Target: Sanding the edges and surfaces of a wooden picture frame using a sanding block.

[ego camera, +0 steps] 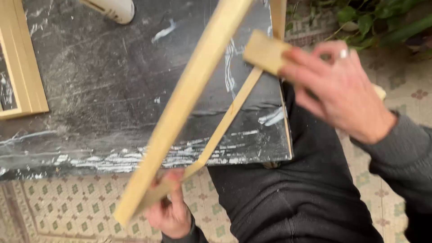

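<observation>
Two bare hands work on a pale wooden frame [189, 96] held slantwise over the near edge of a black worktop [103, 90]. The frame's broad front rail runs from the top of the view, right of centre, down to the lower left, and a thinner rail behind it meets that one at the corner near the bottom. That corner sits in the left hand [170, 211], low in the view and just off the worktop's edge; the thumb lies against the wood and the other fingers curl round behind it, closed on the frame.

The right hand [337, 92] is up at the right, its fingers pressed together along one face of a small tan sanding block [265, 53], which it grips against the upper part of the thin rail. Whether the thumb is on the far face of the block cannot be told. A ring shows on one finger, and the grey sleeve [405, 153] runs off to the lower right. Both the hand and the block are blurred.

The worktop is scuffed and streaked with white smears, thickest along its near edge. At its left edge lies a second pale frame [22, 67], flat on the surface and cut off by the border. A white rounded object [114, 9] rests at the top edge; what it is cannot be made out. Below the worktop is patterned tile flooring [67, 211], the person's dark clothing [288, 193] fills the lower middle, and green leaves [382, 18] show in the top right corner.
</observation>
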